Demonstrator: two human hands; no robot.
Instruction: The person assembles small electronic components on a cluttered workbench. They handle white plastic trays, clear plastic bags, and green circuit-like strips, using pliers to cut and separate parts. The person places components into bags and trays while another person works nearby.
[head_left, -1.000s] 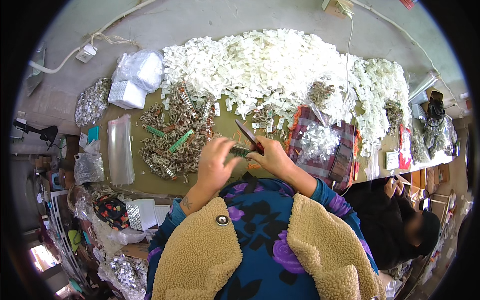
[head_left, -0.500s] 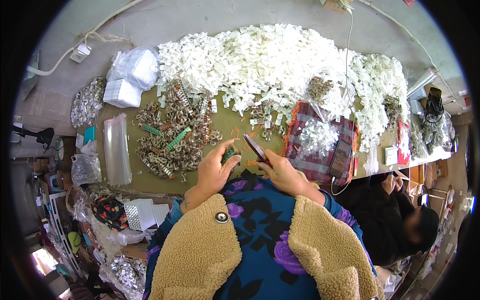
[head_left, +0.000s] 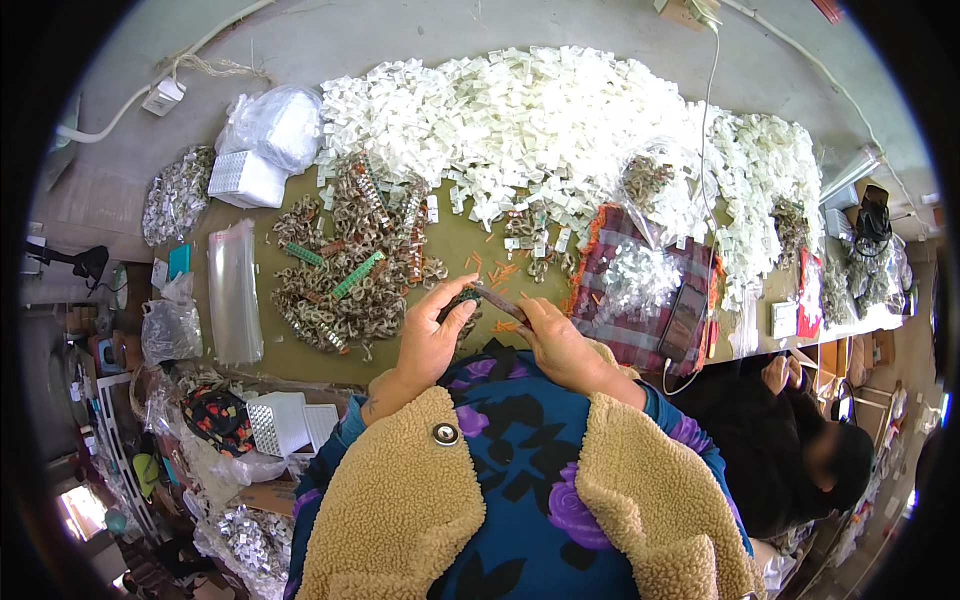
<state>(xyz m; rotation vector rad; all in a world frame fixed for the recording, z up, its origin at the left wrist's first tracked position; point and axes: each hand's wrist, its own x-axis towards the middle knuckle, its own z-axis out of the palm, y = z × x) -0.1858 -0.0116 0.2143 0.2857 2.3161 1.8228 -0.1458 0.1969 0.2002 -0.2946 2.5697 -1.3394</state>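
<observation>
My left hand (head_left: 428, 335) is closed around a small green strip piece (head_left: 461, 300), mostly hidden by the fingers and thumb. In my right hand (head_left: 562, 348) is a knife (head_left: 500, 303), its narrow dark blade slanting up and left. The blade's tip end lies against the piece between my left finger and thumb. Orange scraps (head_left: 502, 270) are scattered on the greenish table just beyond my hands. To the left sits a heap of brownish curled pieces (head_left: 330, 300), with green and orange strips among them, including a green strip (head_left: 358, 275).
A large pile of small white packets (head_left: 510, 125) covers the table's far side. Right of my hands lie a plaid cloth (head_left: 598, 330) and a phone (head_left: 683, 320). Clear plastic sleeves (head_left: 234, 295) and a white box (head_left: 246, 181) are at left. A person in black (head_left: 800, 450) sits at right.
My right hand has turned the knife flatter, bringing its blade left onto the piece in my left hand. My left hand has shifted only slightly.
</observation>
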